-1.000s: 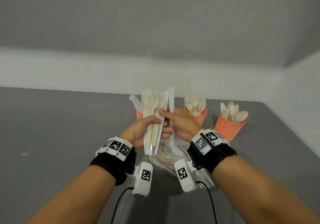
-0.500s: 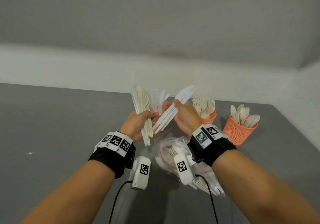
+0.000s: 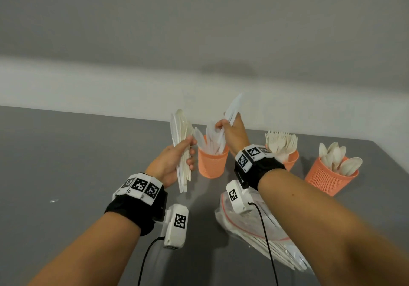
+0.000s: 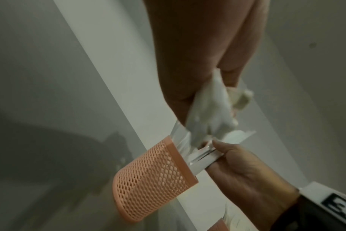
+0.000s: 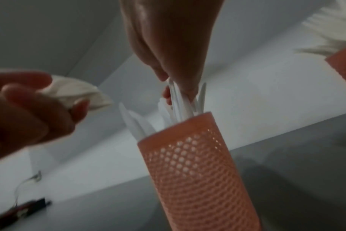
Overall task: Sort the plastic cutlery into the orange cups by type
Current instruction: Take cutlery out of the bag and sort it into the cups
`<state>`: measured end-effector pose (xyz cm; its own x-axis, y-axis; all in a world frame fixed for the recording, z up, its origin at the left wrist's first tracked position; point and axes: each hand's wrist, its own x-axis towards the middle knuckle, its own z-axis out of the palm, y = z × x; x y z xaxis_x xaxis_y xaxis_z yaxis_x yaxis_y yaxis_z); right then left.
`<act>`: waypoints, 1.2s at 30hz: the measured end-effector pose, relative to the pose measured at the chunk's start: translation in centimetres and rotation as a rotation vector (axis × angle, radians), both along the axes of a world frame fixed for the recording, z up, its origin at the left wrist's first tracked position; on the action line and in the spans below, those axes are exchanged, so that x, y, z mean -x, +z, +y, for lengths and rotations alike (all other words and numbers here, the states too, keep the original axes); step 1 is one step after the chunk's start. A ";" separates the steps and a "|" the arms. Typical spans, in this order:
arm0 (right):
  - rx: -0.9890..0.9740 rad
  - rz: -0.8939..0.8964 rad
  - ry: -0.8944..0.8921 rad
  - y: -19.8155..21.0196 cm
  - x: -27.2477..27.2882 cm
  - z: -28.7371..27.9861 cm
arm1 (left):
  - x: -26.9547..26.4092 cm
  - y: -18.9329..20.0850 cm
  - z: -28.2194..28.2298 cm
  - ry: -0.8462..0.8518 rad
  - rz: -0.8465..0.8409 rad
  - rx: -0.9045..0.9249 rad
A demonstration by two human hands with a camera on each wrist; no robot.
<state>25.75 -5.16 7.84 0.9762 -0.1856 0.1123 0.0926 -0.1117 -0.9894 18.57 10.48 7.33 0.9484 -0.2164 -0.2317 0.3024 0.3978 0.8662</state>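
Three orange mesh cups stand on the grey table: a knife cup [image 3: 212, 164] [image 4: 152, 179] [image 5: 196, 168], a fork cup [image 3: 290, 159] and a spoon cup [image 3: 327, 178]. My right hand [image 3: 230, 131] [image 5: 174, 51] pinches a bunch of white knives [image 3: 231, 112] [image 5: 178, 101] whose lower ends dip into the knife cup. Just left of that cup, my left hand [image 3: 174, 159] [image 4: 207, 54] grips an upright bundle of mixed cutlery [image 3: 181, 148] [image 4: 209, 112].
A clear zip bag [image 3: 261, 230] with more cutlery lies on the table under my right forearm. The wall runs close behind the cups. The table's right edge [image 3: 394, 162] passes just beyond the spoon cup. A small dark object [image 5: 20, 161] lies far left.
My right hand pulled the white knives out of the bundle, carried them right and tipped them down into the leftmost cup. The left hand kept the other cutlery and shifted slightly left.
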 end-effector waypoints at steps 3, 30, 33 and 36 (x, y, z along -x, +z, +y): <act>0.212 0.016 0.066 -1.5 -0.1 0.4 | -0.1 0.1 0.1 -0.024 0.028 0.045; -0.059 0.436 0.633 2.3 9.6 -2.4 | 0.7 0.7 -6.0 -0.139 -0.130 -0.073; -0.201 0.483 0.749 2.3 10.1 -2.8 | 0.9 0.4 -6.1 -0.179 -0.078 -0.047; -0.122 0.490 0.738 1.9 10.1 -3.3 | 1.0 0.1 -6.3 -0.152 -0.051 -0.058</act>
